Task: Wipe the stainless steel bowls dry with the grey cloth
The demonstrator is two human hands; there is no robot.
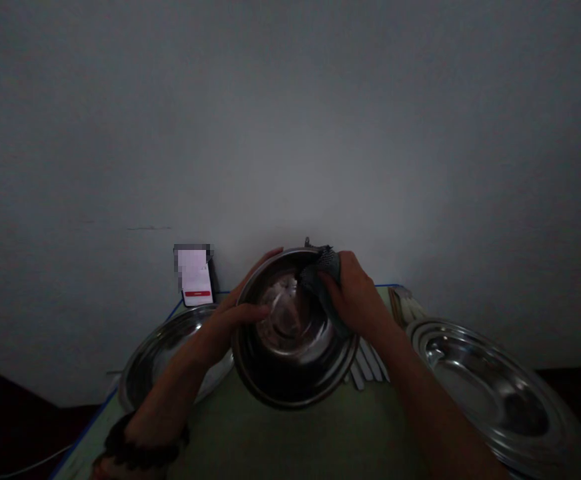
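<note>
A shiny metal bowl (290,390) is held up over the table, tilted so that its inside faces me. My left hand (235,310) grips its left side, thumb inside the rim and fingers around the outside. A dark grey cloth (326,283) is bunched in my right hand (353,293), which presses it over the bowl's upper right rim and inner wall. Part of the cloth sticks up beyond the rim. The fingertips of my right hand are hidden by the cloth and bowl.
Metal basins stand at the left (140,353) and right (500,393) of the green tabletop (290,440). Several flat-handled utensils (370,365) lie behind the bowl, with more utensils (405,303) at the back right. A lit phone (196,277) leans near the wall (290,133).
</note>
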